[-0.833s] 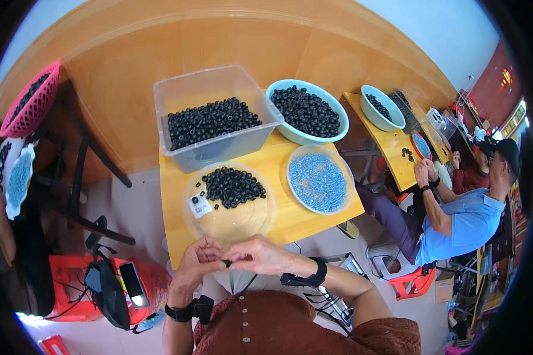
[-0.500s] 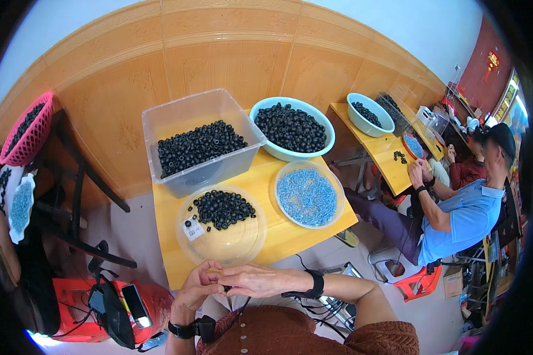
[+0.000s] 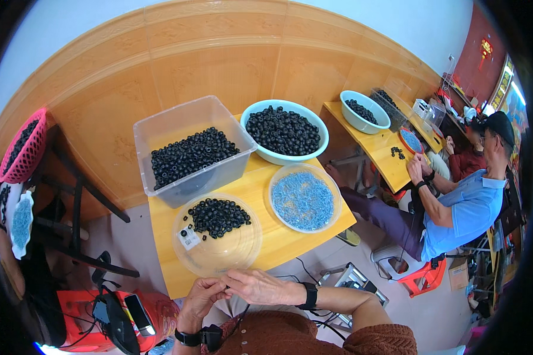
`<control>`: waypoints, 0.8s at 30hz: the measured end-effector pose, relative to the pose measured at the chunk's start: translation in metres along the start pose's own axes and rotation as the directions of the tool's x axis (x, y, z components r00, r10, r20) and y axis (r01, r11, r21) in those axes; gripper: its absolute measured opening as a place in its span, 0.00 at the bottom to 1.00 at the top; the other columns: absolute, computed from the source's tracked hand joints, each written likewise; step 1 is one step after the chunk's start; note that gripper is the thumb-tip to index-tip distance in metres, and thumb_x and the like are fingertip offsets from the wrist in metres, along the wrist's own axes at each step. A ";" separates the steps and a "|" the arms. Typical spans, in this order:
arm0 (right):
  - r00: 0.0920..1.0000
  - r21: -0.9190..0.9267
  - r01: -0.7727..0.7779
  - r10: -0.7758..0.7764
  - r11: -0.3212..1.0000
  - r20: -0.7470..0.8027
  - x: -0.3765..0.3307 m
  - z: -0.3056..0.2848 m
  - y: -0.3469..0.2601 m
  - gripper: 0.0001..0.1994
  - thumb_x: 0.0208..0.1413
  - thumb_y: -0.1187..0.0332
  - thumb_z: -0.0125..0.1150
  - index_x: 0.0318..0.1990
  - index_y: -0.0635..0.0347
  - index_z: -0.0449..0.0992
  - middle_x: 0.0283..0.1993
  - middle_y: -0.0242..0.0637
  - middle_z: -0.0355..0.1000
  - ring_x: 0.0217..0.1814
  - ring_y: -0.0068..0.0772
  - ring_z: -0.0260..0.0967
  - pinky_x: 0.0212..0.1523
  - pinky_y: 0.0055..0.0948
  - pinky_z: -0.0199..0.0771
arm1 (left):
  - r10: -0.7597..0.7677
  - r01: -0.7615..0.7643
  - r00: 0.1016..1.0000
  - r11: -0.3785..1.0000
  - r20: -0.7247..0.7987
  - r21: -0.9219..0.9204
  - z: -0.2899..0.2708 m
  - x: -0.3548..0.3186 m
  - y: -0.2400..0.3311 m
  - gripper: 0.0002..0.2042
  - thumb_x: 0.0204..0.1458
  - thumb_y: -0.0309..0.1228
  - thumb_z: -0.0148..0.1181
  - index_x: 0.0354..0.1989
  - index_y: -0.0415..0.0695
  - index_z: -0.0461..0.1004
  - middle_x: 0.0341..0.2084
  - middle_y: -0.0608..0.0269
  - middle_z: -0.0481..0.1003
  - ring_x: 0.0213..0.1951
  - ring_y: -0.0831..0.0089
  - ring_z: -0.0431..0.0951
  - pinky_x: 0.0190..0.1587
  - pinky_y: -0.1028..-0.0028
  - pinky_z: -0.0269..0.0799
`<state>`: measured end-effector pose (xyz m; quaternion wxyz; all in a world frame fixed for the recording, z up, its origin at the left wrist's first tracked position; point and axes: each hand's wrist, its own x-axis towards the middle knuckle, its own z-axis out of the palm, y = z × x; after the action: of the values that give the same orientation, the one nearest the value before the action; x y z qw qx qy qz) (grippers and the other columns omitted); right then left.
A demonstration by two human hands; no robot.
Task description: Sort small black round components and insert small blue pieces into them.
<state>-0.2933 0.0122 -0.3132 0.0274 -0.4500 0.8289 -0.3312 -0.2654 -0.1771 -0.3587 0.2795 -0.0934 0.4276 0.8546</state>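
Observation:
My left hand [image 3: 200, 300] and my right hand [image 3: 260, 288] meet at the near edge of the yellow table, fingertips pinched together. A small dark piece shows between them, mostly covered by the fingers; it looks like one of the black ring-shaped parts. Just beyond my hands lies a round clear lid [image 3: 234, 255], with a pile of black ring-shaped parts [image 3: 219, 218] on its far half. To the right, a round clear tray [image 3: 336, 214] holds many tiny light-blue pieces [image 3: 302, 200].
A clear plastic bin [image 3: 210, 183] and a light-blue basin [image 3: 265, 152] of black parts stand at the back. A co-worker [image 3: 462, 207] sits at another table on the right. At left are a pink basket [image 3: 32, 157], another person's arm and a red stool [image 3: 77, 310] holding a phone.
My right fingers have bent in from a flatter reach to a tighter pinch against my left fingertips. The whole view has shifted slightly; the containers stay in place.

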 end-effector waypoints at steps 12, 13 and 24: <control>0.793 -0.159 -0.443 0.303 0.882 -0.529 0.026 -0.093 0.099 0.08 0.44 0.75 0.53 0.33 0.66 0.72 0.27 0.51 0.69 0.30 0.50 0.68 0.30 0.40 0.67 | 0.101 -0.102 0.995 0.994 0.014 0.038 -0.007 -0.023 0.009 0.23 0.56 0.42 0.44 0.48 0.31 0.65 0.40 0.47 0.72 0.38 0.65 0.75 0.41 0.67 0.74; 0.751 -0.193 -0.470 0.276 0.861 -0.600 0.032 -0.113 0.116 0.06 0.44 0.76 0.51 0.30 0.65 0.70 0.26 0.54 0.67 0.29 0.53 0.67 0.29 0.44 0.67 | 0.104 -0.104 0.995 0.994 -0.004 0.030 -0.007 -0.024 0.008 0.23 0.56 0.42 0.44 0.48 0.31 0.65 0.40 0.47 0.72 0.38 0.65 0.75 0.41 0.67 0.74; 0.870 -0.207 -0.343 0.226 0.916 -0.438 0.047 -0.075 0.095 0.06 0.44 0.75 0.57 0.31 0.64 0.75 0.28 0.44 0.72 0.24 0.36 0.69 0.26 0.28 0.67 | 0.228 -0.242 0.946 0.970 -0.229 -0.034 -0.036 -0.029 0.010 0.15 0.56 0.35 0.47 0.44 0.35 0.68 0.36 0.55 0.74 0.32 0.75 0.76 0.36 0.77 0.74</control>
<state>-0.4160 0.0513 -0.2977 -0.1595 -0.2424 0.9120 -0.2898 -0.2494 -0.2212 -0.3626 0.1229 -0.1459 0.4380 0.8785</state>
